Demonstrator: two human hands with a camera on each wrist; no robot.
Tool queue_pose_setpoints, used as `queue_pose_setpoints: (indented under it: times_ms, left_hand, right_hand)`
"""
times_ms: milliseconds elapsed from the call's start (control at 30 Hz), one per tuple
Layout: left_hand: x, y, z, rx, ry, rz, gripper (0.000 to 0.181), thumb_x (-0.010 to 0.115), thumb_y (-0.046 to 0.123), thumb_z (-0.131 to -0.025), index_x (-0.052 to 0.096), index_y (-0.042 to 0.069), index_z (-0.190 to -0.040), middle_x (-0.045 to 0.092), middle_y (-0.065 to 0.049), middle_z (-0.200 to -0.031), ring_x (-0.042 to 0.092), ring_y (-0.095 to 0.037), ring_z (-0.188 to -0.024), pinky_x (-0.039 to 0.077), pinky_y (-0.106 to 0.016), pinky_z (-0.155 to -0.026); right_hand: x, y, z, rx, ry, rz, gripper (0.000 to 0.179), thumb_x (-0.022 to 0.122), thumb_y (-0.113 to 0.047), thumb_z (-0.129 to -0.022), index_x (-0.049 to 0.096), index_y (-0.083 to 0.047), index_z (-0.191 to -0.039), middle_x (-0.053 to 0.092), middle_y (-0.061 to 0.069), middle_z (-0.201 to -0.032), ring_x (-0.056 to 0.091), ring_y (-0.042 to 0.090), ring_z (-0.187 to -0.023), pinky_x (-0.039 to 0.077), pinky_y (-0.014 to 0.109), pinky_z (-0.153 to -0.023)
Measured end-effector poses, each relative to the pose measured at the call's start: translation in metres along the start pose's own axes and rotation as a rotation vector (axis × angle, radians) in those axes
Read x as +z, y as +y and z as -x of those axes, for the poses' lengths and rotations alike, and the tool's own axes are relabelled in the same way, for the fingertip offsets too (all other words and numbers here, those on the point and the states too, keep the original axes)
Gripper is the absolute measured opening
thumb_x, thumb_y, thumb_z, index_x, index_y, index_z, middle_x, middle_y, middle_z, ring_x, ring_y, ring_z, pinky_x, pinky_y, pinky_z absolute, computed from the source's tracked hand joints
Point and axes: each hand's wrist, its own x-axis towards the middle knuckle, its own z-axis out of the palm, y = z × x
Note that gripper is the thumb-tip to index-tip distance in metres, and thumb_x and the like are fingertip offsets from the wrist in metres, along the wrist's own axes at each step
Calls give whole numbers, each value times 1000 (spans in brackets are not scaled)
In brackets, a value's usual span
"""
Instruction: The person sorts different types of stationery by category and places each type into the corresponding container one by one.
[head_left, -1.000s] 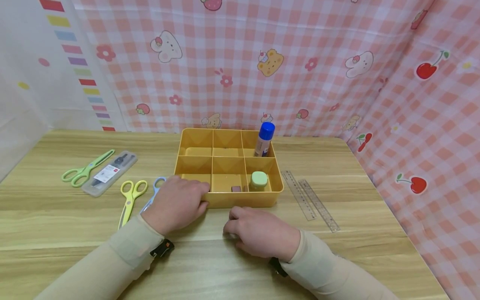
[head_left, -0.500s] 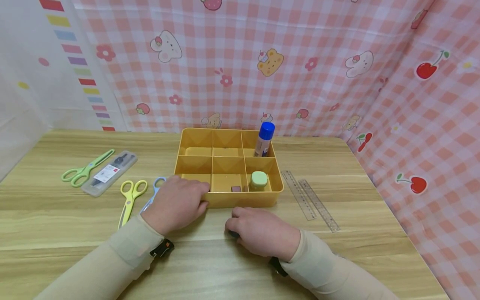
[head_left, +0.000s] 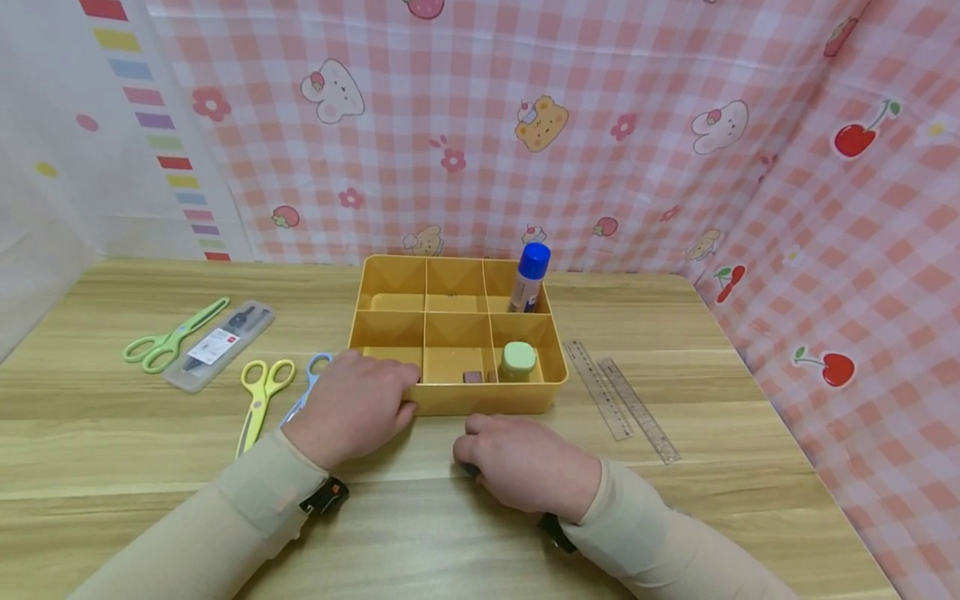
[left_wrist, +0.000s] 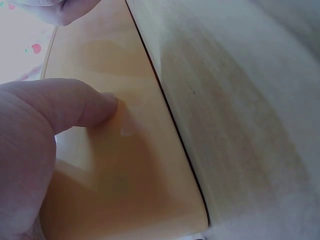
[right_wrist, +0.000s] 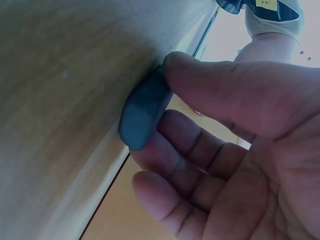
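Observation:
A yellow organizer box (head_left: 480,402) with several compartments stands on the wooden table. My left hand (head_left: 356,404) grips its front wall, fingers over the rim and thumb (left_wrist: 75,102) flat against the outside. In front of the box, close to the table top, my right hand (head_left: 525,462) pinches a small, dark teal, rounded piece (right_wrist: 144,117) between thumb and fingers; its kind is unclear. Inside the box, a blue-capped glue stick (head_left: 531,279) stands back right, and a light-green-topped object (head_left: 517,360) sits front right. A small brownish block (head_left: 472,377) lies in the front middle compartment.
Left of the box lie green scissors (head_left: 172,337), a clear case with a compass (head_left: 220,347), yellow scissors (head_left: 258,400) and blue scissors (head_left: 311,379), partly behind the left hand. Two clear rulers (head_left: 598,390) (head_left: 639,412) lie to the right. A checkered cloth hangs behind.
The dark teal piece has come into sight between my right hand's fingers, and that hand has shifted very slightly right. My left hand and the box have stayed put.

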Motion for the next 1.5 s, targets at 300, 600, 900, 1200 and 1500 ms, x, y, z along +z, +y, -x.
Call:
queue_pose_setpoints:
  times_ms: [300, 600, 900, 1200, 1500]
  left_hand:
    - [0, 0, -1, 4, -1, 0, 28, 71, 26, -90, 50, 22, -72, 43, 10, -57, 42, -11, -52, 36, -36, -57]
    - [0, 0, 0, 6, 6, 0, 28, 71, 27, -89, 51, 22, -72, 44, 10, -57, 43, -10, -52, 37, -36, -58]
    - [0, 0, 0, -7, -22, 10, 27, 70, 27, -90, 50, 22, -72, 44, 10, -57, 42, -10, -53, 36, -35, -58]
    - [0, 0, 0, -2, -17, 10, 28, 70, 26, -90, 50, 22, -71, 44, 10, -57, 41, -10, -52, 36, -35, -58]
    - [1, 0, 0, 1, -7, -9, 27, 73, 29, -89, 53, 22, -72, 50, 10, -59, 49, -11, -55, 39, -36, -59]
  right_hand:
    - [-1, 1, 0, 16, -14, -20, 19, 77, -11, -91, 76, -20, -107, 62, -5, -94, 57, 8, -79, 54, 26, -74]
    - [1, 1, 0, 20, -10, -26, 19, 72, -7, -93, 76, -19, -107, 64, -4, -94, 60, 9, -82, 55, 26, -80]
    - [2, 0, 1, 4, -14, 22, 22, 66, -4, -94, 76, -19, -107, 63, -3, -93, 59, 9, -82, 55, 28, -83]
    - [2, -1, 1, 3, -16, 14, 24, 67, -3, -93, 77, -19, -107, 63, -5, -95, 60, 9, -85, 55, 29, -86]
    - [0, -1, 1, -5, 4, 13, 22, 67, -1, -89, 75, -18, -100, 62, -5, -91, 59, 11, -81, 55, 30, -80]
